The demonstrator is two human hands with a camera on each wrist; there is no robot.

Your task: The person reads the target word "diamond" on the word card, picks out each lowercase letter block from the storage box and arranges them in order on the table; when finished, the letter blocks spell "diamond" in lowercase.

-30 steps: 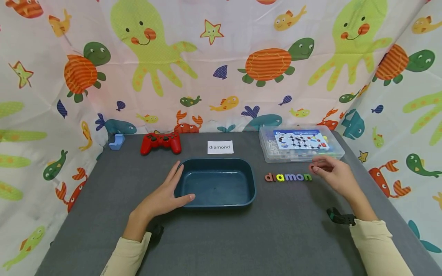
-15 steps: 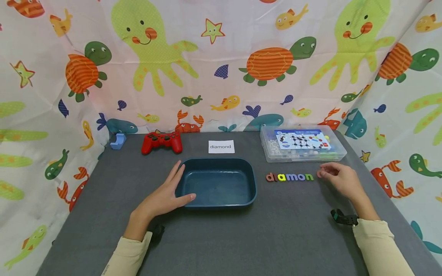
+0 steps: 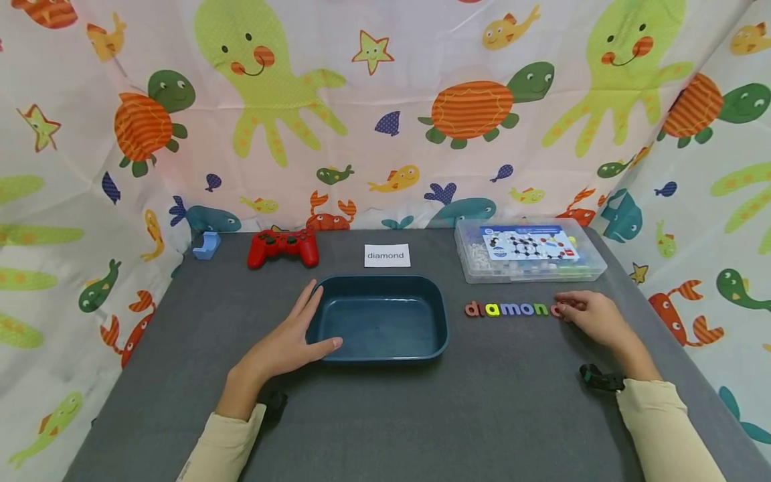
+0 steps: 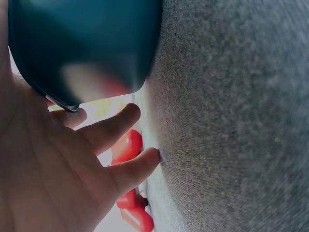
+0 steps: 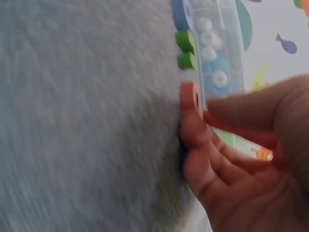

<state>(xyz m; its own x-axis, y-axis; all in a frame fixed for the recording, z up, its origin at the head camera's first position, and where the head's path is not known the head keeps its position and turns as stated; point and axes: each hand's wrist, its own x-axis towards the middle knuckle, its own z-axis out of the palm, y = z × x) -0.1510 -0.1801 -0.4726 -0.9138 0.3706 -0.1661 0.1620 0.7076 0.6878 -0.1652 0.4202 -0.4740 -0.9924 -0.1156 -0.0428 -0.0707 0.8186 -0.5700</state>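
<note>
My left hand (image 3: 280,351) rests against the left end of a dark teal tray (image 3: 378,328). Its thumb lies over the front rim; the fingers lie fairly straight along the side, as the left wrist view also shows. My right hand (image 3: 593,320) pinches a reddish letter d (image 5: 188,99) between thumb and fingers, low at the table. This letter stands at the right end of a row of coloured letters (image 3: 508,309) reading "diamon", just beside the green n (image 3: 540,309). The fingers partly cover the held letter.
A card (image 3: 387,256) printed "diamond" lies behind the tray. To its left are a red game controller (image 3: 282,248) and a small blue block (image 3: 207,246). A clear plastic box (image 3: 531,251) of small parts stands behind the letters. A patterned curtain (image 3: 337,134) encloses the table.
My right hand first shifted slightly right, then brought the reddish d down to the table at the end of the row. My left hand stays on the tray.
</note>
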